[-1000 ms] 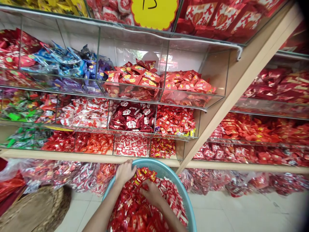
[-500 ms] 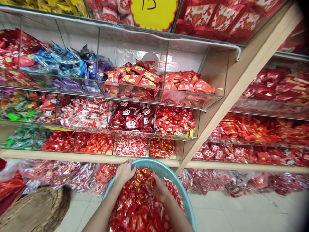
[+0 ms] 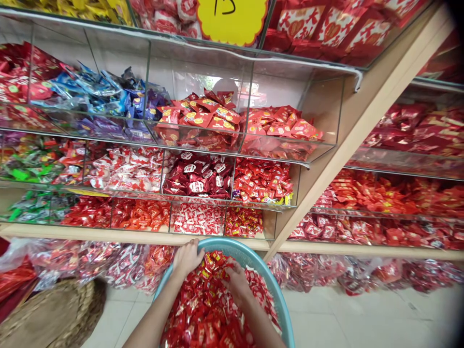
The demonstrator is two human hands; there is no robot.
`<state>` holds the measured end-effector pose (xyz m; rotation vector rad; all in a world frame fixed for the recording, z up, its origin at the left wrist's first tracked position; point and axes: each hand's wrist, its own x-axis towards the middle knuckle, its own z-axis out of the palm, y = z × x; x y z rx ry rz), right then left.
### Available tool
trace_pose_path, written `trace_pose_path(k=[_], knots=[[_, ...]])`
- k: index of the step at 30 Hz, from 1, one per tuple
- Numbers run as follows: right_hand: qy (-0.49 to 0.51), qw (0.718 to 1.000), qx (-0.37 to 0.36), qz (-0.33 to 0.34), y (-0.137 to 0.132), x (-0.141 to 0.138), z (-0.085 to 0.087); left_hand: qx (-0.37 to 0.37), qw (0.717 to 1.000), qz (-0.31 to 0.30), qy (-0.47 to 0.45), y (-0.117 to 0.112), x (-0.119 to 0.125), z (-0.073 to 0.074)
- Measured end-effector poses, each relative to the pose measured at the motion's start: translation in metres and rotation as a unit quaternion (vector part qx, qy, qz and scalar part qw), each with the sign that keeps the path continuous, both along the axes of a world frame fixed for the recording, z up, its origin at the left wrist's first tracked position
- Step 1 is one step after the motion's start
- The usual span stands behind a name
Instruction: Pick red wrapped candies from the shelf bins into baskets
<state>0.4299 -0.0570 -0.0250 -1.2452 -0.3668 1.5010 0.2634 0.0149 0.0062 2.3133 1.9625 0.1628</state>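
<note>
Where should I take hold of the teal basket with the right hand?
Probably the right rim of the basket, from above and outside: it curves uncovered there, bare wall just inside. The left hand rests at far left; the right hand is at the candies.

Bright; glass pane (image 3: 205, 81) shows glare; right corners dark, perhaps blurred.

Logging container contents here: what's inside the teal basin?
The basin holds red-wrapped candies, with red-and-white ones toward the right and yellow-marked ones near the far rim. The right hand and forearm cover some; anything beneath the top layer is hidden.
</note>
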Motion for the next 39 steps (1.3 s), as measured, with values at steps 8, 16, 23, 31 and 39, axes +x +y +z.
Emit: trace_pose_path(k=[8,16,23,31,39], knots=[[-0.022,1.0,0.012,0.015,0.0,-0.003,0.0,0.002,1.0,-0.003,-0.002,0.001,-0.001,-0.001],[-0.035,0.999,0.016,0.023,-0.001,-0.001,-0.001,-0.002,1.0,-0.001,0.0,0.001,0.0,-0.002],[-0.122,0.992,0.012,-0.005,0.007,0.017,-0.01,-0.007,1.0,0.004,-0.003,0.0,0.0,0.001],[-0.259,0.96,0.1,-0.045,0.021,0.039,-0.029,-0.002,1.0,-0.002,0.001,0.0,0.001,0.001],[-0.365,0.921,0.134,-0.014,0.034,0.031,-0.012,-0.013,1.0,0.006,-0.003,0.001,0.001,0.002]])
